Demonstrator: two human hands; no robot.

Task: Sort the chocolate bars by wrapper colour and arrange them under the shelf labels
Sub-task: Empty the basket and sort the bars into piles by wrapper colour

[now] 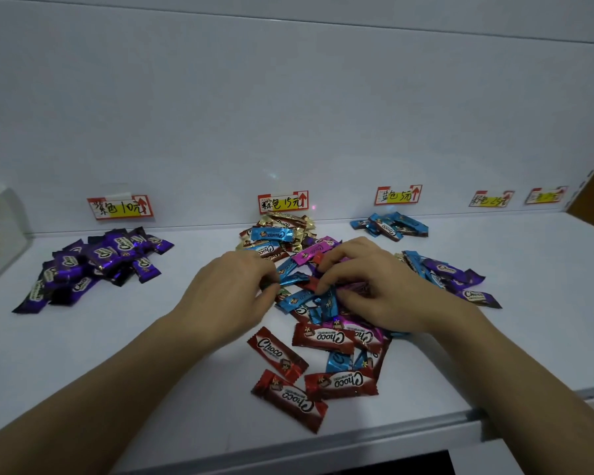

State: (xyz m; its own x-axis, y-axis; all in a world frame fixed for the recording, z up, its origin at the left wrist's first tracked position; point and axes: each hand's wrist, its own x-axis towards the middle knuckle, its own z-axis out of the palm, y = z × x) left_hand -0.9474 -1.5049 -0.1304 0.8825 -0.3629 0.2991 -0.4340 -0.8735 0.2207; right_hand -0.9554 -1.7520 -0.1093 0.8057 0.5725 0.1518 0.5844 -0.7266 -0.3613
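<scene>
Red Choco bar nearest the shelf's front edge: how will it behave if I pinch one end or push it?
The red bar looks small and flat, so it is probably light and won't roll. Its glossy wrapper on the smooth shelf suggests it slides easily when pushed. The crimped end flap looks thin, likely floppy; the middle should stay stiff.
</scene>
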